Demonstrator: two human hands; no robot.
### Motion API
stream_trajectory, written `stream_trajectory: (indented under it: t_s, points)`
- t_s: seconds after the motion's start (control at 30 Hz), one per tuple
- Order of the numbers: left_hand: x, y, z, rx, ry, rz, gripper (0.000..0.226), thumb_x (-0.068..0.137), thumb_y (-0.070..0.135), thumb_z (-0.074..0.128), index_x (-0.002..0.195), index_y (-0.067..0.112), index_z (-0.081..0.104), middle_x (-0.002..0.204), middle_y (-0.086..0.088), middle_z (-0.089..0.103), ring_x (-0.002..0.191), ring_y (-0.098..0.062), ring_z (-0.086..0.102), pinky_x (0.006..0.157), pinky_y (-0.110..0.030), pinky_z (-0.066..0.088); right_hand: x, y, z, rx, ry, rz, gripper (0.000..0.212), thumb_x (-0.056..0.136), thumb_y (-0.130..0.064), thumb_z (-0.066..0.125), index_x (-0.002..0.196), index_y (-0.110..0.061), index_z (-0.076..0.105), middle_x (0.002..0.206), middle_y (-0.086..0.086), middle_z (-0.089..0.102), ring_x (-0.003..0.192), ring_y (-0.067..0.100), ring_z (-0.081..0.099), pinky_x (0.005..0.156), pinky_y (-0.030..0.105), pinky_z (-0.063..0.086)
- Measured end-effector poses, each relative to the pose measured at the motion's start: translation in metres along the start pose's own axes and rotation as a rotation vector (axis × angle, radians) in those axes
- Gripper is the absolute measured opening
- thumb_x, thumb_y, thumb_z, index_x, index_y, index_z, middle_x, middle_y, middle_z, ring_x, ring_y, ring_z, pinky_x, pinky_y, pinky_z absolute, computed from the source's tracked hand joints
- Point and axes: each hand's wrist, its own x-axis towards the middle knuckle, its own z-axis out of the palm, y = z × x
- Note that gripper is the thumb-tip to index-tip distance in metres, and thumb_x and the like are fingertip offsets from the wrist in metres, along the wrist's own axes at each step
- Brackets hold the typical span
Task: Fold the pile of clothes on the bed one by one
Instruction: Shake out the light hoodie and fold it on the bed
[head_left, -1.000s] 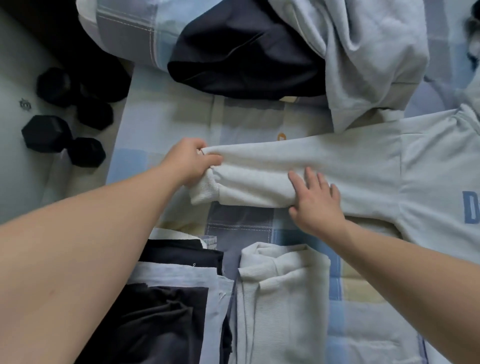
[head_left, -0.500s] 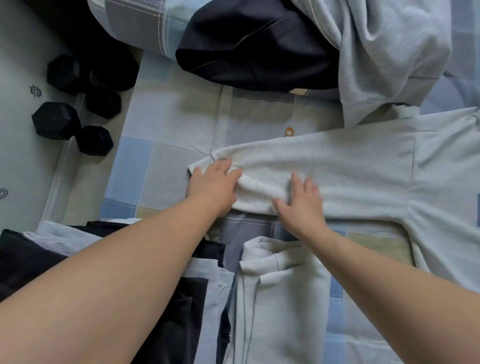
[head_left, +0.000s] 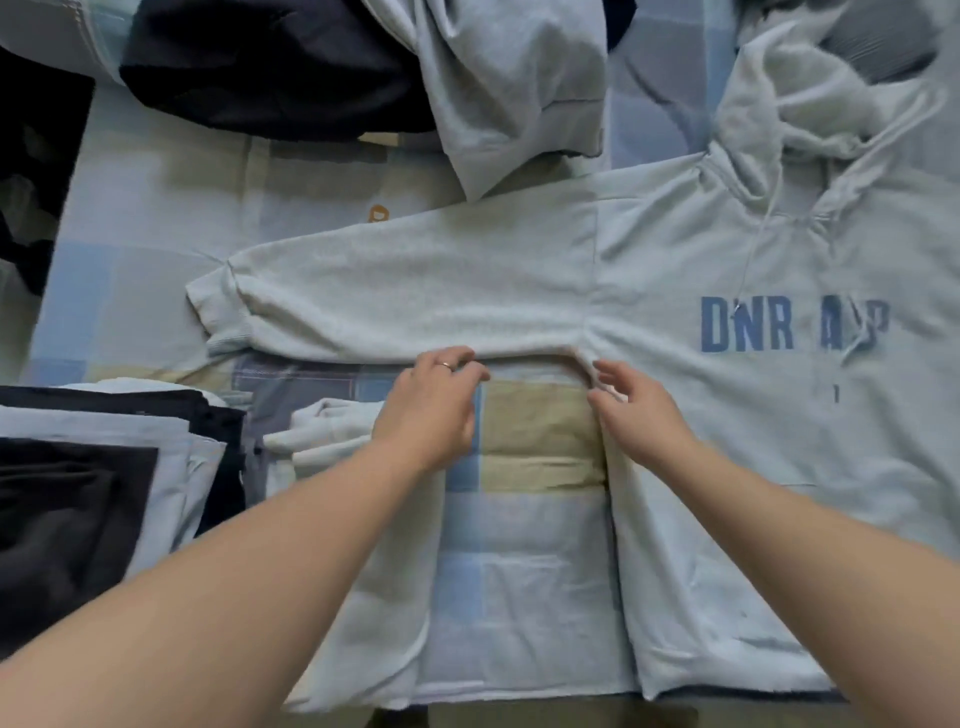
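The grey hoodie lies flat on the checked bed sheet, chest side up, with blue letters on the front. It fills the view from 1 o'clock down to 5 o'clock, and its hood is bunched at 1 o'clock. 1 sleeve is stretched straight toward 9 o'clock, with the cuff at the far end.

My left hand is just under the centre. Its fingers are curled and grip the lower edge of the sleeve. My right hand is beside it, toward 3 o'clock. Its fingers are loose and a little spread, and the tips touch the cloth at the armpit without holding it.

A stack of folded clothes, dark and light, is at 8 o'clock. A dark garment and a grey garment lie unfolded at 11 and 12 o'clock.
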Motion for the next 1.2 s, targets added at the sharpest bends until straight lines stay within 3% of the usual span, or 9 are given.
stream_trajectory:
  t_s: [0.13, 0.27, 0.37, 0.5, 0.63, 0.73, 0.8, 0.97, 1.2]
  points:
    - [-0.024, 0.106, 0.074, -0.113, -0.143, -0.048, 0.038, 0.093, 0.027, 0.058, 0.13, 0.021, 0.054, 0.132, -0.007, 0.054, 0.117, -0.033, 0.056, 0.09, -0.041, 0.048, -0.03, 0.136, -0.075, -0.319, -0.014, 0.08, 0.061, 0.091, -0.03, 0.063, 0.149, -0.019, 0.044, 0.151, 0.01, 0.047, 0.138, 0.032, 0.043, 0.114, 0.043, 0.035]
    - [-0.058, 0.198, 0.164, -0.444, -0.344, -0.365, 0.047, 0.091, 0.039, 0.069, 0.127, 0.015, 0.052, 0.129, -0.006, 0.059, 0.117, -0.026, 0.058, 0.095, -0.035, 0.045, -0.071, 0.264, -0.12, -0.664, -0.187, 0.095, 0.075, 0.086, -0.047, 0.063, 0.151, -0.03, 0.032, 0.161, 0.003, 0.028, 0.145, 0.03, 0.03, 0.114, 0.047, 0.034]
    - [-0.089, 0.246, 0.214, -0.602, -0.245, -0.602, 0.055, 0.086, 0.042, 0.074, 0.126, 0.017, 0.045, 0.13, -0.006, 0.054, 0.116, -0.027, 0.056, 0.092, -0.036, 0.046, -0.114, 0.336, -0.136, -0.862, -0.358, 0.049, 0.093, 0.087, -0.058, 0.061, 0.158, -0.038, 0.005, 0.167, -0.011, -0.009, 0.153, 0.025, 0.009, 0.118, 0.045, 0.028]
    - [-0.112, 0.274, 0.245, -0.573, -0.103, -0.753, 0.028, 0.094, 0.028, 0.066, 0.103, 0.016, 0.043, 0.119, -0.008, 0.053, 0.097, -0.024, 0.051, 0.079, -0.033, 0.038, -0.155, 0.385, -0.128, -0.928, -0.396, -0.13, 0.108, 0.082, -0.063, 0.065, 0.156, -0.042, -0.01, 0.162, -0.008, -0.03, 0.154, 0.026, -0.011, 0.123, 0.047, 0.012]
    - [-0.127, 0.279, 0.256, -0.545, -0.041, -0.707, 0.037, 0.09, 0.038, 0.069, 0.106, 0.018, 0.044, 0.128, -0.009, 0.047, 0.095, -0.024, 0.051, 0.082, -0.035, 0.042, -0.166, 0.402, -0.113, -0.962, -0.261, -0.23, 0.098, 0.084, -0.041, 0.074, 0.157, -0.034, 0.009, 0.168, 0.006, -0.008, 0.154, 0.033, 0.001, 0.119, 0.054, 0.018]
    - [-0.143, 0.277, 0.259, -0.036, -0.07, -0.442, 0.075, 0.069, 0.068, 0.075, 0.12, 0.026, 0.039, 0.158, -0.005, 0.017, 0.134, -0.031, 0.035, 0.106, -0.046, 0.037, -0.164, 0.411, -0.102, -0.88, -0.076, -0.343, 0.066, 0.075, -0.013, 0.077, 0.135, -0.021, 0.051, 0.157, 0.017, 0.035, 0.143, 0.039, 0.036, 0.103, 0.057, 0.038]
    - [-0.154, 0.27, 0.266, 0.219, -0.024, -0.202, 0.082, 0.068, 0.069, 0.075, 0.127, 0.028, 0.037, 0.162, -0.003, 0.008, 0.144, -0.03, 0.019, 0.113, -0.05, 0.025, -0.162, 0.411, -0.097, -0.832, 0.01, -0.384, 0.046, 0.073, -0.009, 0.075, 0.116, -0.016, 0.06, 0.144, 0.017, 0.048, 0.129, 0.04, 0.048, 0.093, 0.053, 0.043]
    - [-0.155, 0.25, 0.28, 0.28, 0.056, 0.025, 0.037, 0.078, 0.013, 0.066, 0.113, 0.018, 0.056, 0.115, -0.005, 0.059, 0.107, -0.031, 0.053, 0.083, -0.041, 0.038, -0.16, 0.412, -0.087, -0.782, 0.184, -0.533, 0.014, 0.081, -0.008, 0.074, 0.092, -0.01, 0.065, 0.115, 0.011, 0.06, 0.099, 0.038, 0.055, 0.072, 0.045, 0.045]
    - [-0.165, 0.224, 0.258, 0.09, -0.032, 0.072, 0.012, 0.089, 0.015, 0.064, 0.098, 0.019, 0.056, 0.101, -0.001, 0.061, 0.1, -0.029, 0.055, 0.074, -0.034, 0.026, -0.179, 0.398, -0.076, -0.59, 0.271, -0.515, 0.01, 0.085, -0.005, 0.073, 0.087, -0.01, 0.064, 0.098, 0.004, 0.064, 0.088, 0.035, 0.052, 0.072, 0.045, 0.043]
